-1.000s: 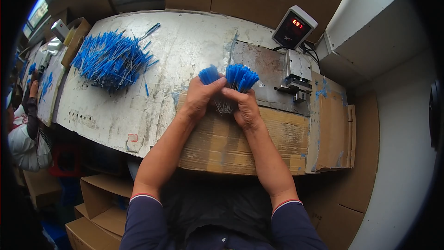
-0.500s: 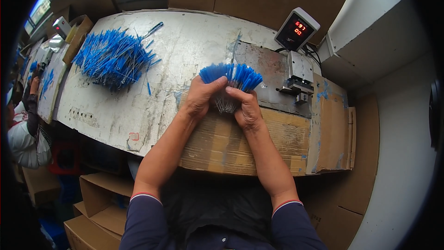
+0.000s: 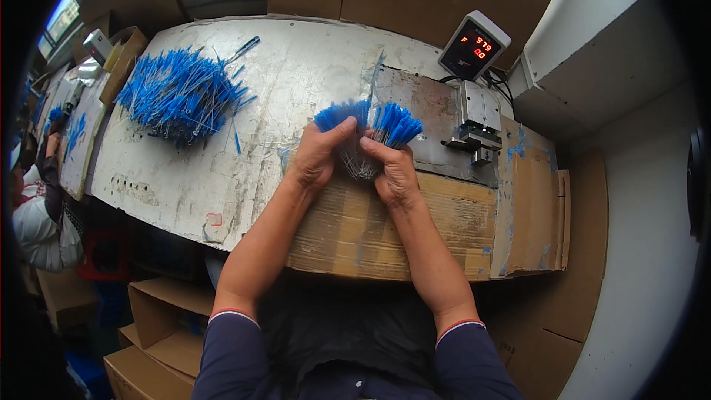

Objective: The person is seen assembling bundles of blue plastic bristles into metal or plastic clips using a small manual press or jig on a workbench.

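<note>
Both hands, left [image 3: 317, 159] and right [image 3: 392, 172], grip 1 bundle of blue-tipped wires [image 3: 368, 133]; cardboard boxes [image 3: 159, 318] below.

loose pile of blue-tipped thin sticks [image 3: 181, 96] lies left on worn white tabletop [image 3: 296, 67]; grey digital counter box [image 3: 474, 46] back right, probably behind bare metal plate [image 3: 433, 115].

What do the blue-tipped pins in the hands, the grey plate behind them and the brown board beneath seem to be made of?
Blue-tipped thin pins: probably plastic heads, matt blue, on thin wire stems.
Grey flat plate: likely metal, with a dull, scuffed sheen.
Brown flat board: looks like cardboard, fibrous, with worn edges.
</note>
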The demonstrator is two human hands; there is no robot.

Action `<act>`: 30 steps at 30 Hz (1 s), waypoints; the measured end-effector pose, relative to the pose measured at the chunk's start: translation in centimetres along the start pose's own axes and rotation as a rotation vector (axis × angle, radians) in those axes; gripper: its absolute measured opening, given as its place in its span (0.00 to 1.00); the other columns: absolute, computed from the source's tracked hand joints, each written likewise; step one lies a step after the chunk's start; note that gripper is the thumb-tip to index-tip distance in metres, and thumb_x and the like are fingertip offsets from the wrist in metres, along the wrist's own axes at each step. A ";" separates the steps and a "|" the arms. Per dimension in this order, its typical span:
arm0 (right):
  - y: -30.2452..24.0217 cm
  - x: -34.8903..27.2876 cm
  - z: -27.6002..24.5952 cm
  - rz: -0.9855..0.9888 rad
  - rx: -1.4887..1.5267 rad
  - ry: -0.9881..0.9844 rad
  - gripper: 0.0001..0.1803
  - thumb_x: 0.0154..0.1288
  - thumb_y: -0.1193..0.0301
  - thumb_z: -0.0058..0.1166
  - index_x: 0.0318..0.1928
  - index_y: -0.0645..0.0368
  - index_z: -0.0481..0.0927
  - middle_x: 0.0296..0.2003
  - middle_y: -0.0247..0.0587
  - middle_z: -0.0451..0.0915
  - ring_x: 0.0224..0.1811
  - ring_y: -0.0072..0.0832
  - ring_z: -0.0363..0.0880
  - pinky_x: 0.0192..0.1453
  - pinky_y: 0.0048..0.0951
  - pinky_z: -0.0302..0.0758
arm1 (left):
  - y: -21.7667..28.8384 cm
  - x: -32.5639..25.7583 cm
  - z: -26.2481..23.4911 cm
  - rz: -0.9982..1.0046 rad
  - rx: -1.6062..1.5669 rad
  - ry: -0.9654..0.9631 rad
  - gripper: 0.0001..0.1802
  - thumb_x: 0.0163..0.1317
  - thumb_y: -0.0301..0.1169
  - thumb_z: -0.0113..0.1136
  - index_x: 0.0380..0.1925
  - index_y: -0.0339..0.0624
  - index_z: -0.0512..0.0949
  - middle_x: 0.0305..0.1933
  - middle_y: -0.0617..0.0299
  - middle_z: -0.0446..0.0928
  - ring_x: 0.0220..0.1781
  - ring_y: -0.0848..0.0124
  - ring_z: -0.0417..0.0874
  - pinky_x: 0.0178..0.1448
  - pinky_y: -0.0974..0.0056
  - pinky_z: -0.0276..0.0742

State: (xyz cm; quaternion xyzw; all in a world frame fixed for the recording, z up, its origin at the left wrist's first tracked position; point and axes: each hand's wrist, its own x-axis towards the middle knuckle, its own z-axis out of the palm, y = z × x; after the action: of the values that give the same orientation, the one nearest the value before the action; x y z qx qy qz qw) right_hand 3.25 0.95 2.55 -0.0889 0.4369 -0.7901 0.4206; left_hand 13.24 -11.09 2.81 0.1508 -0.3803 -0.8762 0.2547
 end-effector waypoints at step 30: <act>0.2 -0.3 0.5 -0.063 -0.074 -0.080 0.16 0.61 0.81 0.65 0.50 0.60 0.86 0.45 0.36 0.88 0.48 0.28 0.86 0.58 0.31 0.80 | 0.2 -0.3 0.6 0.031 0.070 -0.022 0.23 0.65 0.26 0.70 0.60 0.37 0.78 0.52 0.61 0.84 0.52 0.71 0.85 0.62 0.63 0.80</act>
State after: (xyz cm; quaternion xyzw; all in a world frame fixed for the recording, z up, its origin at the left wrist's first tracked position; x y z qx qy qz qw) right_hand 3.77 0.79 2.74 -0.1496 0.4457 -0.7820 0.4092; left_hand 13.33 -10.67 3.34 0.1444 -0.4160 -0.8598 0.2585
